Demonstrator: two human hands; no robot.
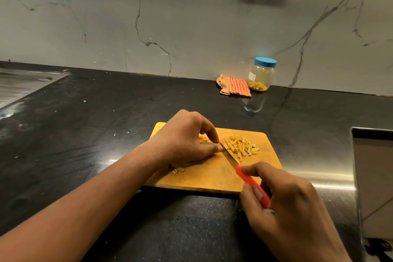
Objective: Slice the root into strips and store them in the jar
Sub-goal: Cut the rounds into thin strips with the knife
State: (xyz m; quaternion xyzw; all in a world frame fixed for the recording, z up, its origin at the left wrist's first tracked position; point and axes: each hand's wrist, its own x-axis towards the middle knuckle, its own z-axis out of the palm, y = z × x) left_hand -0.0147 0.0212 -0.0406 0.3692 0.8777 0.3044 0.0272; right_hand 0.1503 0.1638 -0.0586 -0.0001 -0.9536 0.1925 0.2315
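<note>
The root piece (204, 142) sat on the wooden cutting board (204, 178), mostly hidden under the left hand (185, 138), whose curled fingers pinned it down. Just right of those fingertips lay a pile of yellow strips (242, 147), with the knife (230, 158) blade resting between root and pile. The right hand (285, 202) was wrapped around the knife's red handle at the board's near right corner. A few scraps (178, 169) sat on the board by the left wrist. Well behind the board stood the blue-lidded jar (262, 74), strips already inside, touching a checked cloth (234, 86).
</note>
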